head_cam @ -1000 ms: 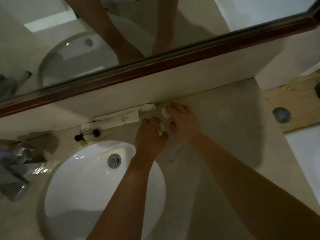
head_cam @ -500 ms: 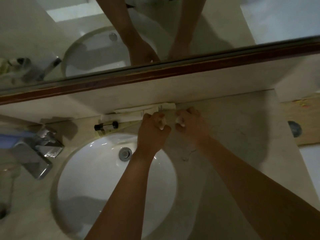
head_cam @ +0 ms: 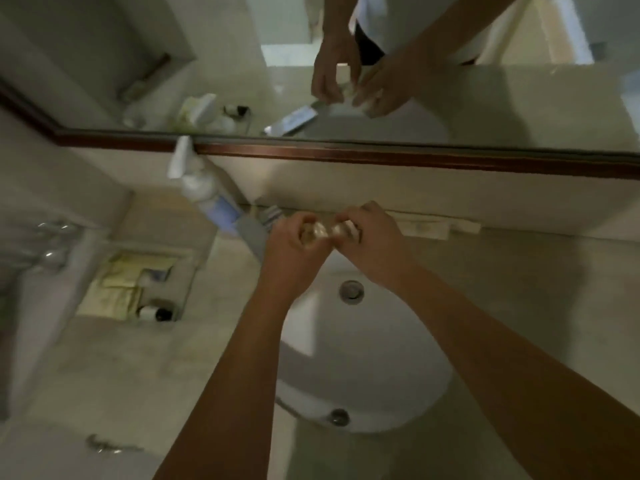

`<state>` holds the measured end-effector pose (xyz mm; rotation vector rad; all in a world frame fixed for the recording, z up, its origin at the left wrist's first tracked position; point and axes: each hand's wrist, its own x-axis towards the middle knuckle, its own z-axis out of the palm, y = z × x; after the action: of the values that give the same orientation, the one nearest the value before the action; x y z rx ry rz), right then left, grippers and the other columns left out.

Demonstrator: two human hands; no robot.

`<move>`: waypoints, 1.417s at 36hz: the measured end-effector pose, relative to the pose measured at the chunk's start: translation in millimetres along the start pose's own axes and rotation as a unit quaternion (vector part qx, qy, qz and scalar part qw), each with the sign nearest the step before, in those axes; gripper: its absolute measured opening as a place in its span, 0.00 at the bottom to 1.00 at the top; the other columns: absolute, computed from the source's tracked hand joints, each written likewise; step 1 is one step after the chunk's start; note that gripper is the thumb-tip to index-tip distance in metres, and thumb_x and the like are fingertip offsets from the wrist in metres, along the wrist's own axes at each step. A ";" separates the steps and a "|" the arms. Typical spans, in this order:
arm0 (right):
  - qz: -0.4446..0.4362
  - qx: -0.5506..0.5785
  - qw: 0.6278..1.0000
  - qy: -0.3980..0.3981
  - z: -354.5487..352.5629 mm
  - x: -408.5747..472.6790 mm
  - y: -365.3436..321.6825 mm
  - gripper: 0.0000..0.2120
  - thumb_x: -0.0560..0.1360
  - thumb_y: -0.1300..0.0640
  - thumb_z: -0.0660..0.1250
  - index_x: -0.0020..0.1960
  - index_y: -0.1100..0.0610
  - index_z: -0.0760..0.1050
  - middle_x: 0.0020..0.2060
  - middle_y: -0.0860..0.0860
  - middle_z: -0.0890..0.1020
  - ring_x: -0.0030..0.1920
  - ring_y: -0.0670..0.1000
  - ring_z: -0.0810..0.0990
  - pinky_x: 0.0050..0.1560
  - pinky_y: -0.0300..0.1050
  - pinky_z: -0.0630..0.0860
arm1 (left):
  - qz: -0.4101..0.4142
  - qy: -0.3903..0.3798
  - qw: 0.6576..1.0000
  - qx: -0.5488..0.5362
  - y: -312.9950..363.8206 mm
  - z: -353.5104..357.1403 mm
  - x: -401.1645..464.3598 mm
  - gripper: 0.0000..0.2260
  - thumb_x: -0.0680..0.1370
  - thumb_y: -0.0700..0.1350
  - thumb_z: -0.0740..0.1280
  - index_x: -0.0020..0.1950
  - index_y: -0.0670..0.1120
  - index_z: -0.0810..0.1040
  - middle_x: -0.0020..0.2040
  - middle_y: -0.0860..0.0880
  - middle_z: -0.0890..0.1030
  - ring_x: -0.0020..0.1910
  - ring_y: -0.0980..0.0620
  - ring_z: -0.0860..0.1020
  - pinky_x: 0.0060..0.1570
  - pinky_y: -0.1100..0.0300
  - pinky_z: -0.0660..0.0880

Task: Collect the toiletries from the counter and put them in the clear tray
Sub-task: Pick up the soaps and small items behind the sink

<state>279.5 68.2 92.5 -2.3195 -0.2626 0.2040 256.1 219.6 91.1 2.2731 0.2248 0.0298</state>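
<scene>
While your two forearms reached out over the round white porcelain basin (head_cam: 363,358), the job stood only partly done, as far as could be judged. Nearest you lay the basin itself, and everything else can be placed from it.

Just past the basin's far rim, your left hand (head_cam: 294,247) and right hand (head_cam: 372,237) met, fingers curled and touching, each pinching a small pale toiletry: the small pale item in your left hand (head_cam: 311,232) looked glossy, and the small white item in your right hand (head_cam: 348,228) showed between your fingers. Blur hid what exactly they were. Both were lifted off the counter and had not yet gone into the tray.

To the left of the basin, well apart from your hands, sat the clear rectangular plastic tray (head_cam: 188,268). It already held pale yellow flat sachets (head_cam: 117,285) and a small white bottle with a dark cap (head_cam: 156,312), so some collecting appeared to be finished.

Beyond the basin, against the wall, a long pale flat packet (head_cam: 429,227) lay on the beige stone counter (head_cam: 104,375), seemingly left to gather. Beyond the basin's far left rim stood a white pump bottle with a blue label (head_cam: 204,192); whether it belonged to the task, you could not tell from this view.

What remained for you: carry both held items left to the tray, then return for the packet.
</scene>
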 end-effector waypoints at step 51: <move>-0.056 -0.231 0.965 -0.112 339.9 72.5 -161.0 0.08 0.74 0.57 0.61 0.47 0.51 0.78 0.47 0.50 0.82 0.49 0.57 0.80 0.44 0.47 0.77 | -0.066 -0.101 0.969 0.216 -307.3 -188.1 19.5 0.06 0.76 0.45 0.64 0.49 0.48 0.80 0.47 0.48 0.82 0.46 0.47 0.81 0.44 0.54 0.78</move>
<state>252.2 430.6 -28.3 -2.7332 -0.6096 0.3832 210.5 560.3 -18.7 2.6650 0.2966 -0.3526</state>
